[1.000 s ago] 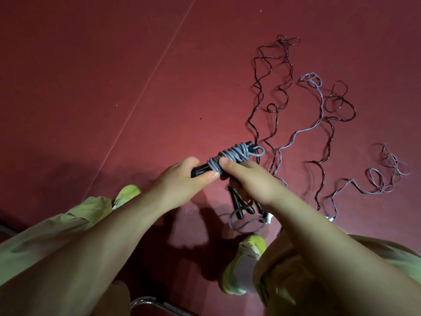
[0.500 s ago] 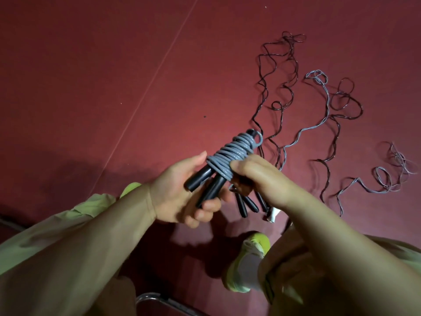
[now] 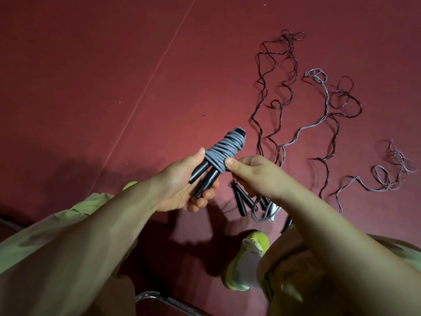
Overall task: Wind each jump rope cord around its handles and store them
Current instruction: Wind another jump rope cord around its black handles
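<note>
A jump rope with two black handles (image 3: 206, 179) has its grey cord (image 3: 224, 149) wound tightly round their upper part. My left hand (image 3: 182, 185) grips the lower ends of the handles, thumb up against the coil. My right hand (image 3: 250, 172) pinches the coil's lower right edge between thumb and fingers. Below my right hand, several more black handles (image 3: 241, 201) lie on the red floor. Unwound cords trail away from them: dark ones (image 3: 271, 92) and grey ones (image 3: 319, 119).
The red floor (image 3: 114, 76) has a thin pale seam running diagonally. My yellow-green shoe (image 3: 248, 261) stands under my right arm, another shoe tip (image 3: 129, 185) shows by my left wrist. A chrome tube (image 3: 159, 299) curves at the bottom edge. A grey cord tangle (image 3: 391, 169) lies far right.
The wound bundle has tilted from nearly level to pointing up and right. My left hand slid down to the handle ends, and the loose end loop is now snug in the coil.
</note>
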Available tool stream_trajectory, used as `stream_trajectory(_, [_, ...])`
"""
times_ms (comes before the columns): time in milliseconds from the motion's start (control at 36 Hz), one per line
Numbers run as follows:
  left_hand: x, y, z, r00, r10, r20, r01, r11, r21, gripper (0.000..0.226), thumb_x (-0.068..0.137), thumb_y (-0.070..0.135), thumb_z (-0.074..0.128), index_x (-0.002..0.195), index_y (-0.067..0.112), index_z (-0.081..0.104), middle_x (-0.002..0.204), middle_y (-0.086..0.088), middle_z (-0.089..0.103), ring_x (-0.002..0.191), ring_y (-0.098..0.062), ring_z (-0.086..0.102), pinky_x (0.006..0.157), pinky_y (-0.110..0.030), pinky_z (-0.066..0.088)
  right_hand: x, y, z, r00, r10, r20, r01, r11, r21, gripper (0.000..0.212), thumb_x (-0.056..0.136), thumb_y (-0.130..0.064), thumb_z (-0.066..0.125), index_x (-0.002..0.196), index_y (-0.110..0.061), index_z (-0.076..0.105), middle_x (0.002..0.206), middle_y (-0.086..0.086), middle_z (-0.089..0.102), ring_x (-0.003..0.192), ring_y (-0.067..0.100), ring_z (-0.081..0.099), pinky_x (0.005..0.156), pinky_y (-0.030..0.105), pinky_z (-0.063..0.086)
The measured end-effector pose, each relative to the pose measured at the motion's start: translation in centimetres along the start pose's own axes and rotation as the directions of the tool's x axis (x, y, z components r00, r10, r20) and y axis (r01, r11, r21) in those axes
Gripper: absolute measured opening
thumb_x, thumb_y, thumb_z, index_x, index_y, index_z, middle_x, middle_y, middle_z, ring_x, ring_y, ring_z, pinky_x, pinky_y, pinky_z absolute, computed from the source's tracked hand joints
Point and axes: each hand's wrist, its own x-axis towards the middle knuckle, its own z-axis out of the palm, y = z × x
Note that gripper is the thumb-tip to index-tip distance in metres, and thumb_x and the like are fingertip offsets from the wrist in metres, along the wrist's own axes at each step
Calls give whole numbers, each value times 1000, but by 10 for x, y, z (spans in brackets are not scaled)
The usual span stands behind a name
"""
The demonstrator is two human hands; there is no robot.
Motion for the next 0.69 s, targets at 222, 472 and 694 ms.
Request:
stream_trajectory(222, [7,-5,1,940,198,-278,-114,950,292,64,92,65,26,76,14,61,57,2,55,46,-13,46,52,-23,38,0,3,3,995,35,-94,-44,994,-103,50,91,-54,54,56,-18,48,42,-5,42,37,9,35,50,25,31])
stream_trajectory(472, [7,-6,2,807,415,-419,-13,723,691,41,86,58,51,72,20,42,68,6,43,63,-16,40,61,-33,31,0,-1,13,994,111,1,-109,971,213,51,94,-55,45,89,-8,64,49,-10,29,44,9,21,45,24,15])
stream_trajectory(694, [6,-8,0,898,321,-300,-145,861,488,65,60,75,61,90,17,58,76,4,57,71,-13,52,74,-36,48,1,2,15,989,76,-126,-49,978,205,54,86,-47,57,41,-21,43,48,-8,25,45,13,18,47,29,16])
